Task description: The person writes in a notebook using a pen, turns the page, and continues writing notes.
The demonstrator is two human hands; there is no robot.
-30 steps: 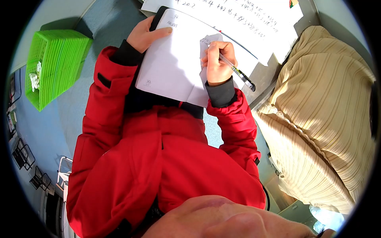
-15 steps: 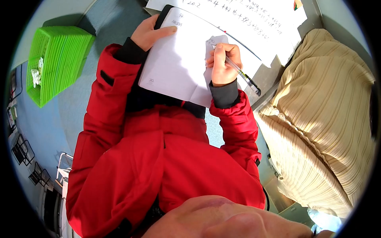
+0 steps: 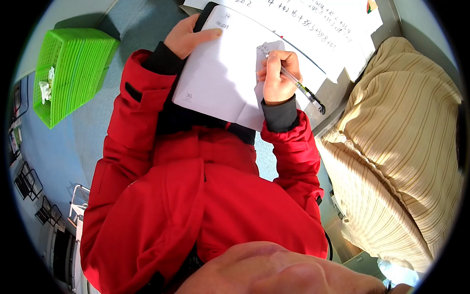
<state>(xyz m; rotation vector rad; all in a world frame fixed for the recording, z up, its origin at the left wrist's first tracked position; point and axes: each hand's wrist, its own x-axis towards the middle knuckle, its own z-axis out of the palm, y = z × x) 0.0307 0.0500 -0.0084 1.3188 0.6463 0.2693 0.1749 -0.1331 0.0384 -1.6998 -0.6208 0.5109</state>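
Note:
An open notebook (image 3: 215, 78) with a dark cover lies tilted in front of me. My left hand (image 3: 190, 37) grips its left edge, thumb flat on the page and the other fingers hidden behind the cover. Near the notebook's right side, my right hand (image 3: 281, 78) pinches a clear-barrelled pen (image 3: 307, 94) with a black end. The pen's tip meets the right-hand page, just under some small handwriting. A few short handwritten lines also stand at the top of the left page.
Beyond the notebook lie large white sheets (image 3: 338, 44) covered in handwritten numbers. At the left stands a green slatted basket (image 3: 78, 73) with crumpled white tissue in it. A striped beige cloth (image 3: 401, 112) drapes something bulky on the right.
The whole view has shifted slightly. The pen tip remains by the handwriting on the right page, and both hands keep their holds.

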